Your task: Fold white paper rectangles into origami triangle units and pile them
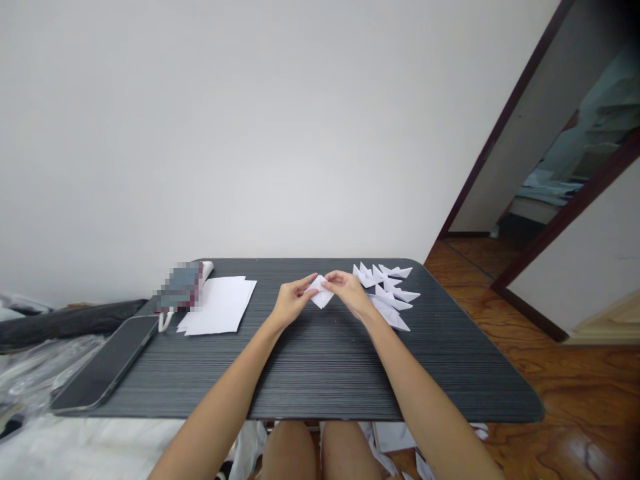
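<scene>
- We pinch the paper between left hand and right hand, over the table, nearer its far edge.
- Likely light, crisp, easily creased: we best grip opposite corners.

Black phone, wooden floor, possibly a cable

Place: home interior — apparently a private room.
Table: small, dark, wood-grain top, rounded corners; set against the wall.
Wall: plain white, unmarked by signs or equipment.
Floor: brown, glossy, wood-look finish.
Door frame: dark reddish-brown; gives onto a further room — dim, contents unclear.
Phone: personal item, on table's left end.
White fabric: loose, household type, lower left.
</scene>
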A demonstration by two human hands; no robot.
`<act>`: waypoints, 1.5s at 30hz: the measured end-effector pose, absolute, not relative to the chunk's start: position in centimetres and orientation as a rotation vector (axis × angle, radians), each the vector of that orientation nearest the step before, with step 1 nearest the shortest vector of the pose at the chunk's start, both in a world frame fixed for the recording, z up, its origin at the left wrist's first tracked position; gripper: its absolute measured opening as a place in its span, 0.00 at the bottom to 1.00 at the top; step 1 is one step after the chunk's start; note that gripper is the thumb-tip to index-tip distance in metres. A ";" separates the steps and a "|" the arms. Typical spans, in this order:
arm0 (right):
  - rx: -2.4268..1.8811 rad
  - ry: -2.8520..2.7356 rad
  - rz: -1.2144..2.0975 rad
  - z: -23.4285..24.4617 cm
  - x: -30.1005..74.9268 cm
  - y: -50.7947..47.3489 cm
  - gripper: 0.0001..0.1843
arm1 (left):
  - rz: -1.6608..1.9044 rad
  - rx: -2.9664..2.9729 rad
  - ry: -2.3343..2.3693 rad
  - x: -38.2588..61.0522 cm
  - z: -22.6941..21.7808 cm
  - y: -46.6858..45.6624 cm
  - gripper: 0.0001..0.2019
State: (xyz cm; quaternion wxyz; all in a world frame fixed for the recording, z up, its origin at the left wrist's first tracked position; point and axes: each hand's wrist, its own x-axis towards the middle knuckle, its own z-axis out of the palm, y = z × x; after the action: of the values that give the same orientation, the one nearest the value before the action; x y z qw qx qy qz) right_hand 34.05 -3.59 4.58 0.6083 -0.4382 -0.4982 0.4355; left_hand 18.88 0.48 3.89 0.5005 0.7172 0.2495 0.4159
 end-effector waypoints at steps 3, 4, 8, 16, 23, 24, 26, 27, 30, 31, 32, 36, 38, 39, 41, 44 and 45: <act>-0.988 -1.052 1.089 4.4 34.3 -3.5 0.18 | 0.964 1.726 0.579 18.9 4.1 0.3 0.25; -0.987 -1.038 1.117 4.4 34.4 -3.4 0.18 | 0.952 1.727 0.573 18.9 4.2 0.2 0.25; -1.031 -1.074 1.128 4.5 34.9 -3.5 0.12 | 0.922 1.725 0.574 18.8 4.5 0.5 0.24; -1.162 -1.240 1.127 5.1 35.1 -4.0 0.13 | 0.862 1.725 0.587 18.3 5.2 0.7 0.20; -0.976 -1.256 1.185 5.2 34.1 -4.4 0.21 | 1.002 1.622 0.741 18.9 4.8 0.2 0.13; -0.962 -1.260 1.190 5.2 34.0 -4.4 0.21 | 1.025 1.575 0.760 19.1 4.6 0.2 0.13; -0.943 -1.267 1.198 5.3 33.8 -4.3 0.18 | 1.045 1.497 0.771 19.3 4.3 0.3 0.12; -0.934 -1.261 1.207 5.3 33.8 -4.3 0.15 | 1.045 1.460 0.761 19.3 4.2 0.3 0.12; -0.886 -1.185 1.261 5.3 34.1 -4.0 0.08 | 1.000 1.335 0.666 19.2 4.4 0.6 0.13; -0.870 -1.149 1.286 5.3 34.3 -4.0 0.07 | 0.972 1.304 0.624 19.1 4.6 0.6 0.14; -0.859 -1.113 1.312 5.3 34.6 -3.9 0.06 | 0.948 1.290 0.583 19.0 4.8 0.6 0.14; -0.841 -0.999 1.410 5.2 35.4 -3.8 0.07 | 0.853 1.532 0.508 18.1 5.9 0.4 0.17; -0.842 -0.969 1.424 5.2 35.5 -3.8 0.08 | 0.841 1.814 0.536 17.7 6.2 0.2 0.19; -0.849 -0.973 1.422 5.2 35.5 -3.8 0.09 | 0.853 1.964 0.563 17.6 6.3 0.1 0.18; -0.887 -1.048 1.386 5.3 35.3 -3.9 0.14 | 0.903 2.216 0.637 17.3 6.4 0.0 0.13; -1.024 -1.312 1.166 5.3 34.9 -4.1 0.17 | 0.935 2.367 0.724 17.2 6.5 0.1 0.18; -1.071 -1.393 1.056 5.3 34.8 -4.1 0.16 | 0.934 2.363 0.732 17.3 6.5 0.1 0.19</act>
State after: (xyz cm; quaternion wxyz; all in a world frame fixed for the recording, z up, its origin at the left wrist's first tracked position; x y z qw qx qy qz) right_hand 34.80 -4.14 5.34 0.5193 -0.4466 -0.5807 0.4401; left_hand 17.28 0.13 6.51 0.2462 0.8661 0.2684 0.3425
